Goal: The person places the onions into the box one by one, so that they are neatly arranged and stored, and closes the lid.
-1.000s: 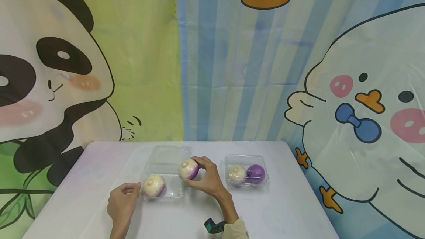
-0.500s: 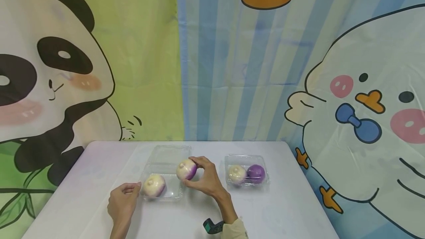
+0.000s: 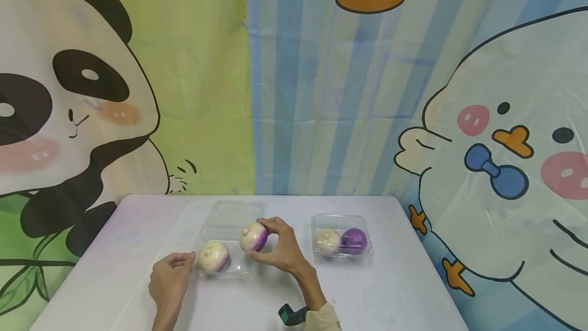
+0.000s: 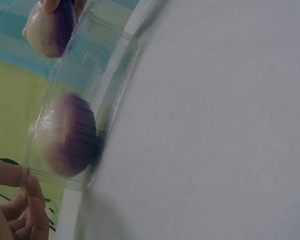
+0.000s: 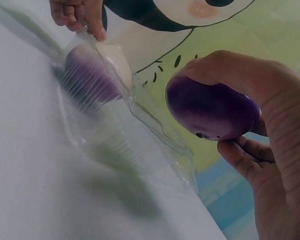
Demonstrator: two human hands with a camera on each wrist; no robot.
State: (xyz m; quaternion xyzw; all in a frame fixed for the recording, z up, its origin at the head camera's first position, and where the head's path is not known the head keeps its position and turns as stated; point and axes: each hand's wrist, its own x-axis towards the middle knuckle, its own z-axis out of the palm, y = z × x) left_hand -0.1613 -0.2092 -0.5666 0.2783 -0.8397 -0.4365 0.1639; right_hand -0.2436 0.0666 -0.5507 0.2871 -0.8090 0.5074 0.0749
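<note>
My right hand [image 3: 286,252] holds a glossy round vegetable [image 3: 253,237], white with a purple side and a small nub, between thumb and fingers. It hangs above the right part of an open clear plastic clamshell box [image 3: 242,265]. A similar white-and-purple vegetable [image 3: 213,257] sits in the left part of that box, seen through the ribbed wall in the left wrist view. At the box's left end, my left hand [image 3: 170,277] pinches the rim with thumb and finger. In the right wrist view, the held vegetable [image 5: 210,110] shows its purple side.
Farther right on the white table [image 3: 390,290] stands another clear plastic box [image 3: 340,217], with a whitish round vegetable [image 3: 328,242] and a purple one [image 3: 354,240] inside. The open box's lid [image 3: 235,213] lies back toward the curtain [image 3: 312,157].
My right hand has moved slightly left with the vegetable, further over the open box. The left hand has kept its place at the rim.
</note>
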